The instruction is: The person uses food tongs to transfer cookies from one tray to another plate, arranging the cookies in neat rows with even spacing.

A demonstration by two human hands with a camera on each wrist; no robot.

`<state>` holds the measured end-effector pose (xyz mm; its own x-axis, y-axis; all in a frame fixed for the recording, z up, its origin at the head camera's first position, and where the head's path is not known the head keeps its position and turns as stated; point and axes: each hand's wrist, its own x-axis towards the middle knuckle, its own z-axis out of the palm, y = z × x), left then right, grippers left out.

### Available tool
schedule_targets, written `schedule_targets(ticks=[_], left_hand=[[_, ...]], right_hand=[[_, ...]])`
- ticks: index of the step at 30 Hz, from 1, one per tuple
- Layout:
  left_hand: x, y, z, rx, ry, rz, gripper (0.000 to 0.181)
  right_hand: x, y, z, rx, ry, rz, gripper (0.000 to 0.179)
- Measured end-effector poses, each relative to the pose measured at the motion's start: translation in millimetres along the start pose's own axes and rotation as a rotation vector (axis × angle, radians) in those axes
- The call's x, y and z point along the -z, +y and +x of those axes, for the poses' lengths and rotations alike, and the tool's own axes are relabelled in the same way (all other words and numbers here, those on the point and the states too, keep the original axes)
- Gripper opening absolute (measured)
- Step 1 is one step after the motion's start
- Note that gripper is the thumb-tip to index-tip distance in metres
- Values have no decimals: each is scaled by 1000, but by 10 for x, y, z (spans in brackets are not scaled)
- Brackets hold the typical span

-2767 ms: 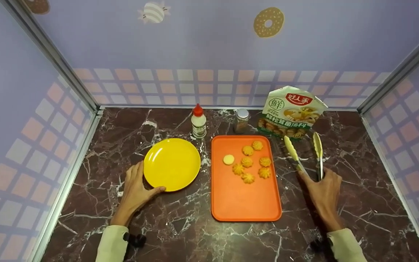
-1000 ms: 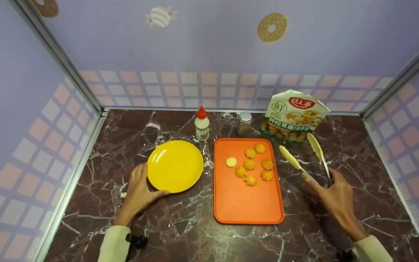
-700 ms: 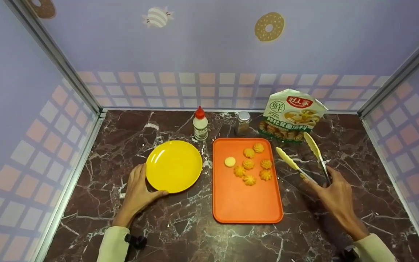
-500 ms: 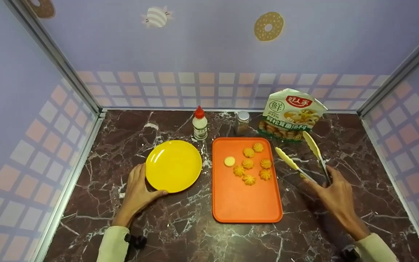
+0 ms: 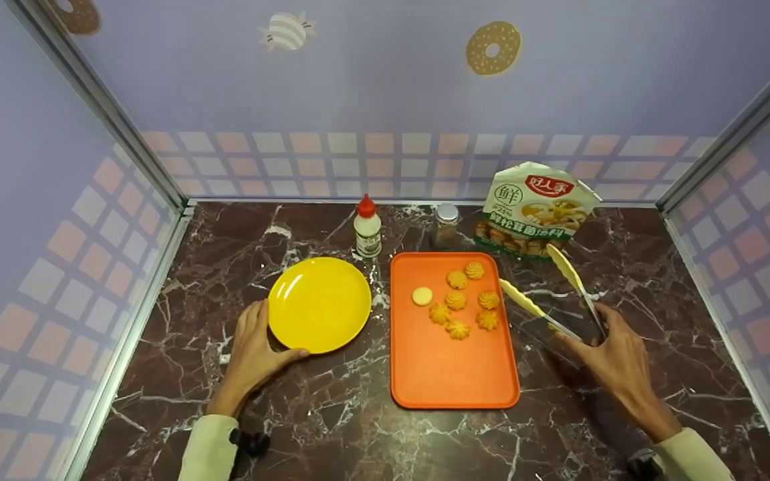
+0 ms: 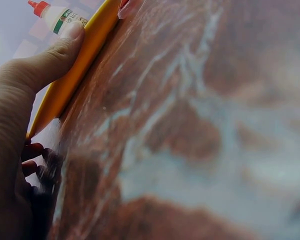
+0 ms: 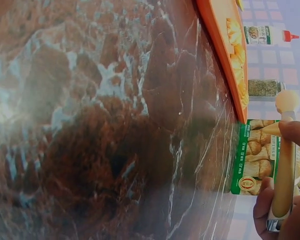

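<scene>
My left hand [image 5: 251,347] holds the left rim of a yellow plate [image 5: 320,305]; its thumb [image 6: 65,47] lies on the rim in the left wrist view. My right hand [image 5: 615,361] grips metal tongs with pale yellow tips [image 5: 524,302], the two arms spread apart with nothing between them. One tip overlaps the right edge of an orange tray [image 5: 455,374] in the head view; the other is in front of the soup seasoning bag. Several swirled cookies [image 5: 458,330] and one pale round piece [image 5: 422,296] lie in the tray's far half.
Behind the tray stand a red-capped squeeze bottle [image 5: 367,234], a spice shaker [image 5: 446,227] with a silver lid and the soup seasoning bag [image 5: 535,210]. Purple printed walls enclose the dark marble-patterned table [image 5: 331,427] at the back and both sides.
My right hand has turned the tongs leftward, bringing their tips from in front of the bag toward the tray's right edge. The left hand and plate stay in place.
</scene>
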<state>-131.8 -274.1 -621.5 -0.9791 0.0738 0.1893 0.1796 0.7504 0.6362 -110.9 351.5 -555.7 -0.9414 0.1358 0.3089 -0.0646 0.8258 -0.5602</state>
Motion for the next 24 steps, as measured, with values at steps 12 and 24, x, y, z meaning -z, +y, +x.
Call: schedule_targets(ticks=[12, 24], left_hand=[[-5, -6, -8, -14, 11, 2, 136], [-7, 2, -7, 9, -9, 1, 137]], right_hand=[[-22, -32, 9, -16, -31, 36, 81], [-87, -63, 14, 80, -13, 65, 75]])
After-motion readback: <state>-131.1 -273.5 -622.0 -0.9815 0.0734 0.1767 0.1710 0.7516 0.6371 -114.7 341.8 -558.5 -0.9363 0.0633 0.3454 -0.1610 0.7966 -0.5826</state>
